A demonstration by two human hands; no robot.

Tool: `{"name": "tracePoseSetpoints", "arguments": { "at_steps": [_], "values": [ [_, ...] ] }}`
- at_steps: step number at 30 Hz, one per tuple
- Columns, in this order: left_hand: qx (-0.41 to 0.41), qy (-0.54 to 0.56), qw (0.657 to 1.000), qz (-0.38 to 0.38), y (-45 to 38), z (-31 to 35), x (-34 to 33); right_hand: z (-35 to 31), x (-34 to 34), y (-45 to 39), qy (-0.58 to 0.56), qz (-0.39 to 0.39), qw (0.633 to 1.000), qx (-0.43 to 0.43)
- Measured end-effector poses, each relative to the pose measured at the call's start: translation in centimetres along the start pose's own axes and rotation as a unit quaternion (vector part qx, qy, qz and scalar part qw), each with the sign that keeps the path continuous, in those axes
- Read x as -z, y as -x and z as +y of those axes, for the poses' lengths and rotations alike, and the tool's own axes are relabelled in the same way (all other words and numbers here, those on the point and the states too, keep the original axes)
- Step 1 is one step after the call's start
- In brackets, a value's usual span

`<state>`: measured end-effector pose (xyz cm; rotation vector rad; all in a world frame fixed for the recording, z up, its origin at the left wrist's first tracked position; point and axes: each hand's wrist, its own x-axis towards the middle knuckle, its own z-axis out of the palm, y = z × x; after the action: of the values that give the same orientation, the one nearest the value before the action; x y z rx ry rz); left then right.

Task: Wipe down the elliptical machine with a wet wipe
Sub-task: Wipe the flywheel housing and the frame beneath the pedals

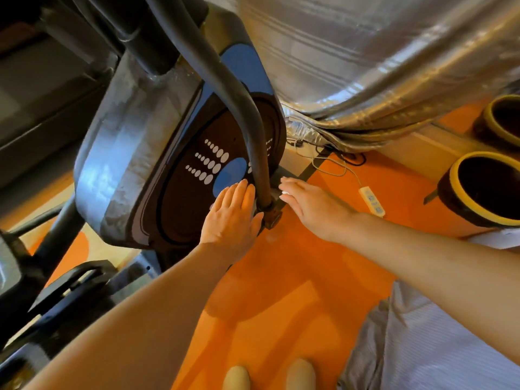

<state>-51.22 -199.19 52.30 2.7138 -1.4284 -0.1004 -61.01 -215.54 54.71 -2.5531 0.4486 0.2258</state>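
The elliptical machine fills the left and centre of the view, standing on an orange floor; its dusty grey housing wraps a dark flywheel disc with white dots and a blue oval. A curved black arm tube sweeps down across the disc to a pivot joint low on the machine.

The person's left hand lies flat on the disc, fingers straight and together, probably bracing the body while reaching low. The right hand reaches to the far side of the joint, fingers extended over a bit of white that is likely the wet wipe; whether the grip pinches it or just presses it cannot be told.

Behind, a silvery curtain hangs to the floor. Two dark pots with yellow rims stand at the right edge of the floor, and a white power strip with loose cables lies near them.
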Motion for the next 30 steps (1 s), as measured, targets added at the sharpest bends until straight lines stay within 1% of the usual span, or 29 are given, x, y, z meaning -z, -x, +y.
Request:
{"name": "tracePoseSetpoints", "arguments": {
  "at_steps": [3,8,12,16,19,22,28,30],
  "values": [
    [0.016,-0.005,1.0,-0.001,-0.3,0.3,0.9,0.4,1.4,-0.8,0.001,0.007,1.0,0.013],
    [0.029,-0.019,0.999,0.002,-1.9,-1.3,1.9,-0.2,3.6,-2.6,-0.006,0.008,0.999,0.032],
    [0.068,-0.013,0.998,0.007,-3.3,-2.4,2.9,-1.0,4.6,-3.8,-0.014,0.012,0.998,0.056],
    [0.078,-0.004,0.997,0.009,-4.8,-3.3,3.7,-1.8,5.3,-5.5,-0.006,0.008,0.998,0.07],
    [0.076,-0.001,0.997,0.0,-5.9,-4.5,4.3,-1.4,6.3,-6.5,0.014,0.002,0.998,0.066],
    [0.09,-0.013,0.996,0.007,-7.2,-5.9,4.5,-0.7,7.5,-7.3,0.042,0.004,0.997,0.063],
    [0.104,-0.019,0.994,0.009,-9.4,-6.0,4.5,0.8,8.9,-11.2,0.029,0.012,0.996,0.086],
    [0.124,-0.02,0.992,0.015,-10.3,-6.5,4.4,1.3,9.4,-12.7,0.013,0.011,0.996,0.088]
  ]
}}
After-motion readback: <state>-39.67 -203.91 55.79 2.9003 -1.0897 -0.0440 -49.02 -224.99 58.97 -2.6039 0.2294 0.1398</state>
